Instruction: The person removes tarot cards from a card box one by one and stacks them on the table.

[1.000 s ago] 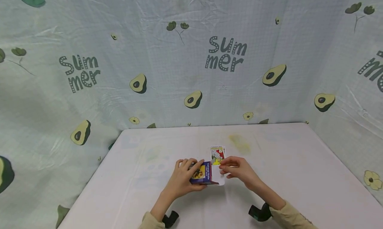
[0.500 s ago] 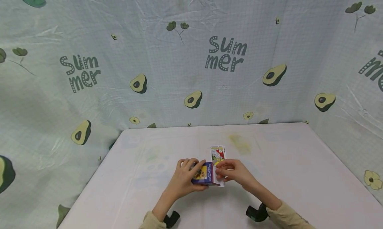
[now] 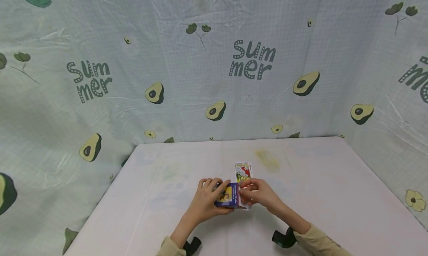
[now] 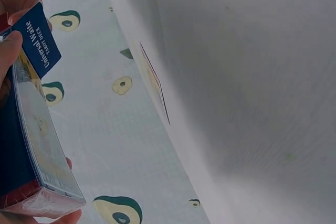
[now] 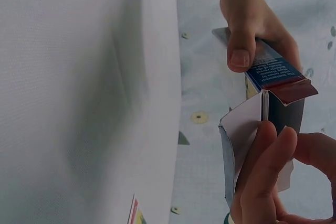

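Note:
My left hand (image 3: 205,202) grips a purple-blue tarot deck box (image 3: 230,194) from its closed end, thumb along the near side and fingers over the far side. The box's end faces right, with a long flap (image 4: 39,45) folded out and a small red side flap (image 5: 290,91) beside it. A thin stack of cards (image 5: 265,107) shows edge-on in the opening. At that opening the thumb and fingers of my right hand (image 3: 262,193) pinch the cards' edge. Just beyond the box, a colourful tarot card (image 3: 243,170) lies face up on the table.
The white table (image 3: 187,155) extends around the hands on every side. Avocado-printed sheeting (image 3: 187,74) hangs behind it and along its sides. Black wrist mounts (image 3: 284,238) sit below both forearms.
My right hand has moved left, from the flap's edge to the box opening, its fingers now close against it. The box has shifted very slightly right and nearer in my left hand.

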Demonstrator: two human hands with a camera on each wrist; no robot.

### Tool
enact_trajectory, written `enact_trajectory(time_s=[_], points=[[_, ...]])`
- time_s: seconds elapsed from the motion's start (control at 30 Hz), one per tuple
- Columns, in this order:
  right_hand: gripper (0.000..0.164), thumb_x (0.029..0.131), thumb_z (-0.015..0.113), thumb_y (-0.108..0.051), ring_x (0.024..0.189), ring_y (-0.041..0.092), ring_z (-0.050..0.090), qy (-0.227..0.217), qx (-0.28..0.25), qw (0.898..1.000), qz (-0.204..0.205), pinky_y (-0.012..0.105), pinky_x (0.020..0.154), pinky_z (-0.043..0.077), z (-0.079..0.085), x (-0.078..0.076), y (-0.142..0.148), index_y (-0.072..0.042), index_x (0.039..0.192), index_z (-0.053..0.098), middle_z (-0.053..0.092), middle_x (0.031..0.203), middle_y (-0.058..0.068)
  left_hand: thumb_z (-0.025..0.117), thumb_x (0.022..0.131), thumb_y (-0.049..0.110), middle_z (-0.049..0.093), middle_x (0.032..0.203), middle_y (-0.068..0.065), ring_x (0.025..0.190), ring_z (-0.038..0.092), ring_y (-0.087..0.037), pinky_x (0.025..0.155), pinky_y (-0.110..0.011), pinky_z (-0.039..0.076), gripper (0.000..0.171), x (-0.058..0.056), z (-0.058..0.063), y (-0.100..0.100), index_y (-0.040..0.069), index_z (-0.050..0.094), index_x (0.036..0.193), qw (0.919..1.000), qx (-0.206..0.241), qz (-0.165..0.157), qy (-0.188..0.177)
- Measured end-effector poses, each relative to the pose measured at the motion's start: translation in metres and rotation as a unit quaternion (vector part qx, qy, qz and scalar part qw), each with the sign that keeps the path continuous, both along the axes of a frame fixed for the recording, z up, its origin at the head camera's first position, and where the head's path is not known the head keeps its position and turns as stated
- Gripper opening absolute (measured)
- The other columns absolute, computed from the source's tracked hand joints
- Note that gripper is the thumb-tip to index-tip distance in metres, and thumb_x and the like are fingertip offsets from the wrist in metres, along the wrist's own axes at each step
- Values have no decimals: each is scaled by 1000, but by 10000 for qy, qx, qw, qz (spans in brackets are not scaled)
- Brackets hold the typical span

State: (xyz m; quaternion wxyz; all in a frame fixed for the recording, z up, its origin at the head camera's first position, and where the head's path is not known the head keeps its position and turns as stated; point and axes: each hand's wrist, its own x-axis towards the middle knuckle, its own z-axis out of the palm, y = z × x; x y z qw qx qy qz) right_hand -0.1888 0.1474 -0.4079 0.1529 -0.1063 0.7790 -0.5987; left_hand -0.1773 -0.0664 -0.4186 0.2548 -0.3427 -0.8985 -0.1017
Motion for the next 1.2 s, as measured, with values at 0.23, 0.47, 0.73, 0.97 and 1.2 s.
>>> enact_trajectory(time_s=[0.23,0.47,0.73,0.97,1.2], points=[[42,81,65,-27,58,10,55,-169,128,9997,-154,25,52,50,-1,2,-6,5,104,51,61,75,5,72,59,59,50,105,4,92,47,-12,87,-36,36,80,0,-1,1,22,49,126,10000,-57,47,-4],[33,81,63,-20,52,9,53,-95,305,9993,-179,25,49,49,-1,4,-10,5,99,49,61,69,4,72,58,58,50,104,4,92,47,-12,86,-36,36,80,1,-1,1,23,49,125,10000,18,30,54],[31,81,64,-17,52,9,54,-144,188,9997,-61,24,47,48,-3,4,-11,4,95,47,59,64,0,72,58,58,51,104,4,92,47,-13,86,-36,36,79,1,-3,0,23,49,125,9999,43,26,114],[35,80,65,-19,54,9,55,-248,156,9996,-61,24,49,48,-1,4,-9,5,99,48,61,68,0,72,59,58,50,105,3,92,47,-13,86,-37,36,79,1,-2,-1,22,49,125,9999,39,24,110],[39,80,66,-23,55,9,53,-421,298,9986,-89,23,50,47,0,3,-7,4,103,49,61,71,0,71,60,58,50,106,4,92,47,-13,87,-37,36,79,1,-3,-3,23,48,126,10000,-31,64,23]])
